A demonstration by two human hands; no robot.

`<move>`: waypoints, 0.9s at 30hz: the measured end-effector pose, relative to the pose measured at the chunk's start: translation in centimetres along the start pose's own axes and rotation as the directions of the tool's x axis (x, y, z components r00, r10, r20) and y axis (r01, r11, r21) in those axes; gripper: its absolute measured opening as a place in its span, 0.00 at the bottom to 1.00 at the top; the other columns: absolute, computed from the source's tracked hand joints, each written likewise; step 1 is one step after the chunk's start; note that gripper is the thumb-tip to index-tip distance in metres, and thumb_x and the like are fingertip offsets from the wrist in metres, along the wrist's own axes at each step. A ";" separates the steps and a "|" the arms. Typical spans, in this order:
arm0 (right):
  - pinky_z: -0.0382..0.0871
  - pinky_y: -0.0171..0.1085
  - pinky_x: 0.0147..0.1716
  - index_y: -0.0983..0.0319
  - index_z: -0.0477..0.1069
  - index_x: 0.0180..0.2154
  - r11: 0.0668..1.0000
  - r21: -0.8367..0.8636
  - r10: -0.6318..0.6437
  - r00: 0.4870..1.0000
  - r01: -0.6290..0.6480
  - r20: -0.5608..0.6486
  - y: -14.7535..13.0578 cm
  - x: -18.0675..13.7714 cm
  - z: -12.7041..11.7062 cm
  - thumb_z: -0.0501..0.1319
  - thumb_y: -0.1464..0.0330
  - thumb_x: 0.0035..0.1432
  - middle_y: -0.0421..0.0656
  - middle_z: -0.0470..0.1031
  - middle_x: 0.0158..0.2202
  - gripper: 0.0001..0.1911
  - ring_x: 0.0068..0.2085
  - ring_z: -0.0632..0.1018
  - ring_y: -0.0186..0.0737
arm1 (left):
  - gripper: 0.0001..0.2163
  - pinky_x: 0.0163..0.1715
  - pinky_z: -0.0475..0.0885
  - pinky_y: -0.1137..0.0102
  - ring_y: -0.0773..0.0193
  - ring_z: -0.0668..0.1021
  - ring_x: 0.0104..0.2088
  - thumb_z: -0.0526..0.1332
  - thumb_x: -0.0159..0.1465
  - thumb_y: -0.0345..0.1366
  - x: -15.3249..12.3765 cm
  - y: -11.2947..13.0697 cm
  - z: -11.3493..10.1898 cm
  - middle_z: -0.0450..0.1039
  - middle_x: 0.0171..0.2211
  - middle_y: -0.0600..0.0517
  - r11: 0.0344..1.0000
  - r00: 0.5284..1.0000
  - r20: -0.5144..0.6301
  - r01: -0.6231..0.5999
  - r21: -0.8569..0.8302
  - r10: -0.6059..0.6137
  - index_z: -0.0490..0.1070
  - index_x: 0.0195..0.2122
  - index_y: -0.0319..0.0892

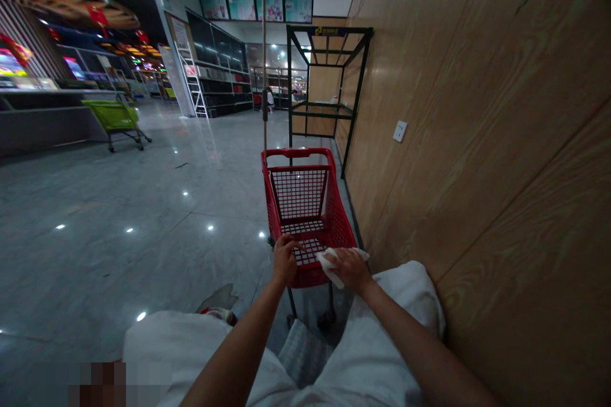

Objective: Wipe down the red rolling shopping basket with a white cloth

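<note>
A red plastic shopping cart [340, 213] stands upright in front of me, its near end between my knees and its handle at the far side. My left hand [285, 261] grips the near left corner of the basket, the fingers curled over the rim. In my right hand [352, 268] is a white cloth [326, 262], bunched under the fingers and pressed on the near right rim. Part of the cloth hangs down outside the basket. The gridded basket floor shows between my two hands.
A wood-panelled wall [468, 108] runs close along my right. Beyond the cart stands a dark metal frame rack [356, 105]. A thin pole [264, 44] rises beside the cart handle. A green shopping cart [112, 116] and a stepladder [195, 86] stand farther left.
</note>
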State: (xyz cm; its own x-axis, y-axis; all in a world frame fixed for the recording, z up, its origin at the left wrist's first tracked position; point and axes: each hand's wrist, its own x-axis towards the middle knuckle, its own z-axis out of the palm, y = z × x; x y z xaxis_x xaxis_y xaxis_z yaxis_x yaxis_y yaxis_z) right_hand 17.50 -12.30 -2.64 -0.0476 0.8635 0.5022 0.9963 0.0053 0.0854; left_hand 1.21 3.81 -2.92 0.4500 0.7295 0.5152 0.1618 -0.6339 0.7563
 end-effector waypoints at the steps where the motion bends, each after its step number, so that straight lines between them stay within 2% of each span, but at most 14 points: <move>1: 0.57 0.40 0.50 0.53 0.67 0.52 1.000 -0.012 -0.011 1.000 0.011 -0.011 1.3 -0.6 -0.3 0.60 0.64 0.58 0.43 0.72 0.47 0.19 0.47 0.70 0.40 | 0.17 0.52 0.64 0.59 0.61 0.69 0.45 0.49 0.47 0.19 0.0 0.0 0.1 0.64 0.39 0.50 1.000 1.000 -0.007 0.006 -0.005 -0.006 0.75 0.25 0.44; 3: 0.55 0.42 0.53 0.54 0.67 0.52 0.999 -0.033 -0.023 0.999 0.022 -0.035 2.7 -1.4 -0.5 0.60 0.65 0.58 0.43 0.72 0.47 0.19 0.49 0.69 0.41 | 0.17 0.53 0.64 0.59 0.61 0.68 0.46 0.49 0.47 0.19 -0.2 0.2 0.4 0.64 0.39 0.50 1.000 0.999 -0.026 0.019 -0.013 -0.019 0.75 0.25 0.43; 5: 0.54 0.43 0.54 0.53 0.68 0.51 0.999 -0.044 0.018 0.998 -0.020 -0.064 2.5 -1.5 -0.3 0.60 0.66 0.58 0.43 0.72 0.47 0.18 0.49 0.68 0.42 | 0.17 0.53 0.64 0.59 0.60 0.68 0.46 0.49 0.46 0.19 -0.5 0.3 0.8 0.64 0.39 0.50 1.000 0.999 -0.045 0.029 -0.012 -0.029 0.75 0.25 0.43; 7: 0.53 0.45 0.53 0.51 0.68 0.50 0.995 -0.028 0.090 0.992 -0.093 -0.090 0.5 -1.0 0.3 0.59 0.65 0.59 0.42 0.71 0.47 0.16 0.49 0.68 0.43 | 0.18 0.53 0.64 0.58 0.60 0.68 0.46 0.49 0.46 0.19 -0.7 0.5 1.2 0.64 0.40 0.50 1.000 0.998 -0.057 0.029 -0.004 -0.029 0.75 0.26 0.43; 12: 0.52 0.49 0.52 0.52 0.68 0.48 0.971 0.042 0.238 0.958 -0.235 -0.162 -7.6 1.8 3.2 0.58 0.63 0.60 0.44 0.71 0.46 0.14 0.49 0.67 0.45 | 0.17 0.53 0.65 0.59 0.60 0.69 0.45 0.49 0.48 0.20 -0.7 0.8 1.1 0.64 0.38 0.49 0.999 0.998 -0.044 0.041 0.015 -0.041 0.75 0.26 0.43; 13: 0.52 0.50 0.52 0.53 0.68 0.48 0.961 0.044 0.277 0.941 -0.274 -0.193 -8.7 2.3 3.6 0.57 0.63 0.61 0.45 0.71 0.46 0.13 0.49 0.67 0.46 | 0.16 0.53 0.65 0.60 0.61 0.69 0.45 0.49 0.48 0.20 -0.7 0.8 0.8 0.65 0.38 0.49 0.999 0.998 -0.034 0.045 0.017 -0.044 0.75 0.26 0.43; 15: 0.51 0.50 0.52 0.53 0.67 0.50 0.965 0.046 0.262 0.942 -0.258 -0.212 -9.8 2.6 3.8 0.57 0.63 0.61 0.45 0.71 0.46 0.15 0.49 0.67 0.46 | 0.16 0.52 0.65 0.61 0.61 0.69 0.44 0.49 0.48 0.21 -0.6 0.8 0.3 0.65 0.38 0.50 0.999 0.999 -0.012 0.046 0.025 -0.046 0.74 0.25 0.43; 17: 0.53 0.47 0.51 0.52 0.65 0.53 0.990 0.038 0.144 0.972 -0.139 -0.184 -8.8 2.1 3.1 0.57 0.62 0.61 0.44 0.71 0.48 0.18 0.48 0.67 0.45 | 0.16 0.52 0.65 0.61 0.62 0.69 0.44 0.49 0.48 0.21 -0.7 0.8 -0.2 0.65 0.38 0.50 0.998 0.999 -0.002 0.043 0.039 -0.043 0.74 0.25 0.43; 20: 0.56 0.43 0.48 0.50 0.62 0.56 1.000 0.017 -0.008 0.993 0.010 -0.117 -4.5 0.3 1.3 0.58 0.63 0.60 0.43 0.72 0.48 0.22 0.47 0.69 0.43 | 0.15 0.52 0.65 0.60 0.61 0.69 0.45 0.49 0.48 0.21 -1.0 0.9 -0.3 0.65 0.39 0.50 0.997 0.999 -0.016 0.030 0.064 -0.029 0.73 0.25 0.43; 24: 0.57 0.42 0.49 0.51 0.65 0.54 1.000 -0.011 0.005 0.998 -0.005 -0.057 1.2 -1.7 -0.7 0.59 0.65 0.59 0.43 0.72 0.47 0.20 0.47 0.70 0.42 | 0.15 0.53 0.64 0.58 0.59 0.69 0.47 0.49 0.48 0.21 -1.2 1.3 0.6 0.65 0.41 0.49 0.995 0.999 -0.035 0.024 0.099 -0.020 0.73 0.24 0.43; 27: 0.58 0.41 0.48 0.52 0.68 0.51 0.998 0.004 0.070 0.997 -0.070 -0.014 1.0 -1.1 -1.0 0.57 0.66 0.60 0.42 0.73 0.45 0.16 0.45 0.71 0.40 | 0.15 0.54 0.63 0.57 0.57 0.68 0.47 0.50 0.48 0.21 -1.2 1.7 1.2 0.65 0.40 0.48 0.991 0.999 -0.042 0.031 0.129 -0.026 0.74 0.24 0.43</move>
State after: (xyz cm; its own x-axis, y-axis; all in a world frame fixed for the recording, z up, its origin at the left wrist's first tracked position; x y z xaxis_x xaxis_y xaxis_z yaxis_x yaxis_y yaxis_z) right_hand 18.51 -13.74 -2.26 0.0213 0.8544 0.5191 0.9975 -0.0533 0.0468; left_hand 2.05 1.53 -2.72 0.4084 0.7556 0.5121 0.2879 -0.6390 0.7133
